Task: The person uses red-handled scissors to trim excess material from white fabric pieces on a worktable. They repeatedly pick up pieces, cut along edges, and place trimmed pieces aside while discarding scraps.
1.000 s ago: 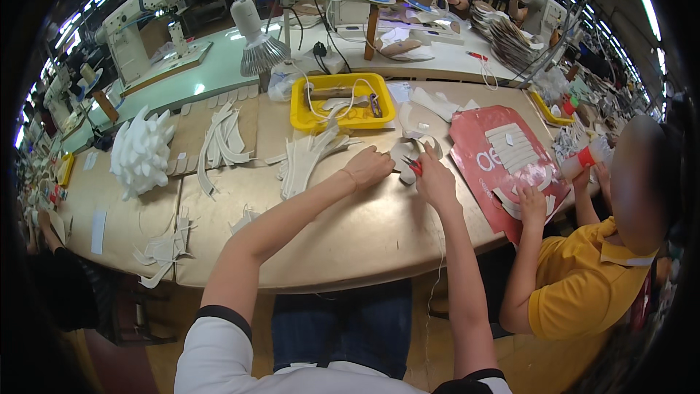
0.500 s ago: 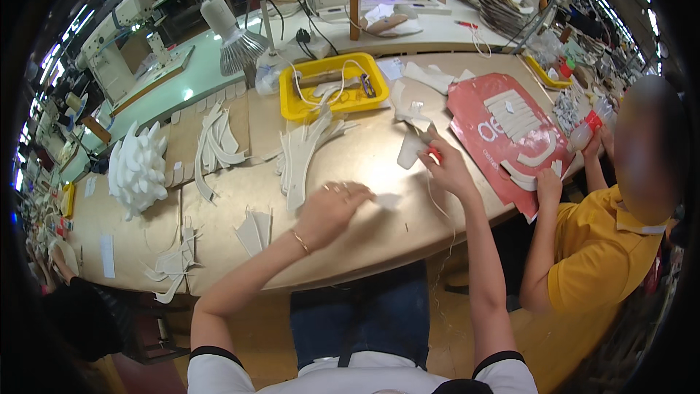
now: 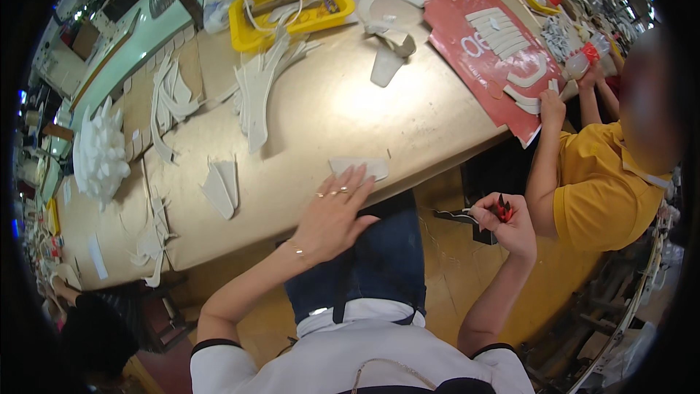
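My left hand (image 3: 332, 208) lies with its fingers stretched out over a white, flat cut piece (image 3: 370, 166) near the table's front edge. The fingertips rest on that piece. Out past the edge, on the right, my right hand (image 3: 514, 226) is closed around red-handled thread snips (image 3: 503, 208) with dark tips. A pale strand of thread (image 3: 458, 214) runs out from between its thumb and forefinger. Farther back on the table are a curled pale piece (image 3: 397, 41) and a flat one (image 3: 386, 66) beside it.
Bundles of pale strips (image 3: 255, 95), a small stack of pieces (image 3: 221, 188) and a white spiky heap (image 3: 100, 152) lie leftward. A yellow tray (image 3: 240, 28) stands behind. At right, a co-worker in a yellow shirt (image 3: 583, 197) handles pieces on a red sheet (image 3: 456, 22).
My left hand has come down, fingers spread, onto the white piece. My right hand has left the pieces farther back and moved right and nearer, beyond the table edge. The view has shifted.
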{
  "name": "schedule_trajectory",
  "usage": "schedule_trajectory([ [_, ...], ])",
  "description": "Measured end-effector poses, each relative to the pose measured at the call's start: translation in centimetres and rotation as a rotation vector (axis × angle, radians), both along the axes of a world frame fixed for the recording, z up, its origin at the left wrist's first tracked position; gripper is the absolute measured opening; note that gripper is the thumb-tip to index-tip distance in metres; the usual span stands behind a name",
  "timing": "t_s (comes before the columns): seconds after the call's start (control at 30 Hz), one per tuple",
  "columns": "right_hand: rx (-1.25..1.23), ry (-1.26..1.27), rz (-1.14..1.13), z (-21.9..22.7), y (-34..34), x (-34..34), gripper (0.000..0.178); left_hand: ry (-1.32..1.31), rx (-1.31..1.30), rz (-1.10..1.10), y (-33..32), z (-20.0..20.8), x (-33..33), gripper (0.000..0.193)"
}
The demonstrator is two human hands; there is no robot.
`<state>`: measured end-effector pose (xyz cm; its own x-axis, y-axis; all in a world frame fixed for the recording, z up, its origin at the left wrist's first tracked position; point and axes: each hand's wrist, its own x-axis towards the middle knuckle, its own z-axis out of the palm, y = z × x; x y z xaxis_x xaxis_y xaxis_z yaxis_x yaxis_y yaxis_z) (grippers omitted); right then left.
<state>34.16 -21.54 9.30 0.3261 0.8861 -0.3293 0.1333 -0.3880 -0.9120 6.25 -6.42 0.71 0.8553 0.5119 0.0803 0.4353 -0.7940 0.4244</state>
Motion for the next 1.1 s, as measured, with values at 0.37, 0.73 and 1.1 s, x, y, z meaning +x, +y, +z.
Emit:
schedule_trajectory([
  [0.37, 0.003, -0.103, 0.374, 0.2, 6.1, -7.1, 0.012, 0.026, -0.001, -0.045, 0.3, -1.0, -2.6, 0.056],
  [0.73, -0.072, -0.008, 0.232, -3.4, 11.8, -11.6, 0.022, -0.787, -1.095, 0.613, -1.4, 1.9, -2.6, 0.027],
  [1.1, -0.033, -0.096, 0.254, -4.1, 13.9, -13.1, 0.019, -0.812, -0.818, 0.710, 1.9, 0.9, -2.4, 0.008],
])
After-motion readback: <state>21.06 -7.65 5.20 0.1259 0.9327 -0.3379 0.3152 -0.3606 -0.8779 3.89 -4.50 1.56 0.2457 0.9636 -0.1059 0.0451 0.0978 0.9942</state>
